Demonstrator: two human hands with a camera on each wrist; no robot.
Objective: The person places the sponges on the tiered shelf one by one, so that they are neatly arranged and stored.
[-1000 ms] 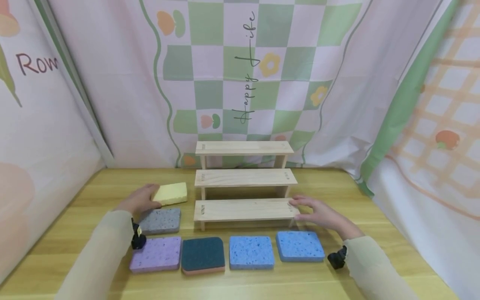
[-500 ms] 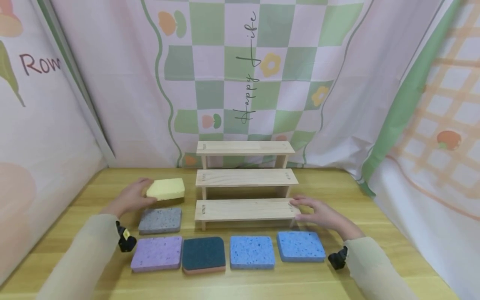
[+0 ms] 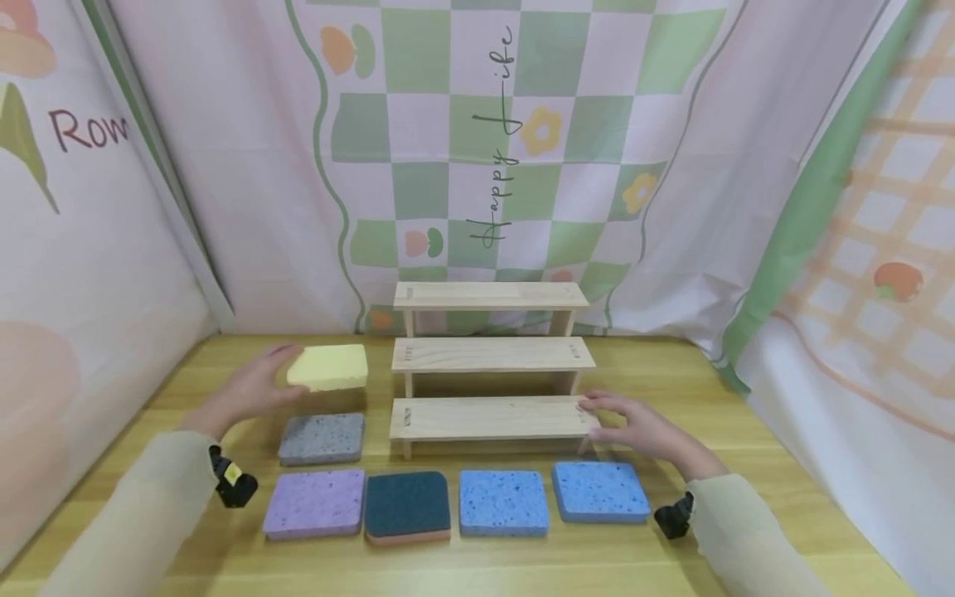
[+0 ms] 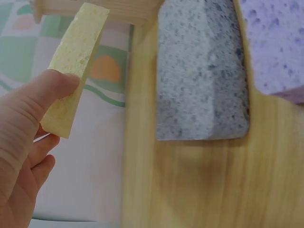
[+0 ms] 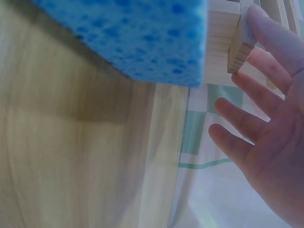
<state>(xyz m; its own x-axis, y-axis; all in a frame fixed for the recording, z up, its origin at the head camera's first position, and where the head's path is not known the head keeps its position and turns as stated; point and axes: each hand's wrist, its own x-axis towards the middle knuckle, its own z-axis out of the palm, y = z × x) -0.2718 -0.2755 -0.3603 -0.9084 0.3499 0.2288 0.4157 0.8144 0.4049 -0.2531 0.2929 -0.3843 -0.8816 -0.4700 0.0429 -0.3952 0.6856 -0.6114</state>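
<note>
My left hand (image 3: pixel 249 388) pinches a yellow sponge (image 3: pixel 330 367) by its left end, raised above the table left of a three-step wooden display stand (image 3: pixel 488 417). In the left wrist view, the thumb lies on one face of the yellow sponge (image 4: pixel 80 47) and the fingers are behind it. My right hand (image 3: pixel 643 427) holds the right end of the stand's lowest step between thumb and index finger. Its other fingers spread apart below the board in the right wrist view. Just under the left hand lies a grey speckled sponge (image 3: pixel 322 439).
Along the front lie a purple sponge (image 3: pixel 315 503), a dark green sponge with an orange underside (image 3: pixel 407 504), and two blue sponges, one in the middle (image 3: pixel 503 502) and one at the right (image 3: pixel 600 492). A patterned curtain (image 3: pixel 485 149) hangs behind the wooden table (image 3: pixel 656 373).
The left hand has lifted the yellow sponge off the table, moving it slightly up and to the left. My right hand stays at the stand's lowest step.
</note>
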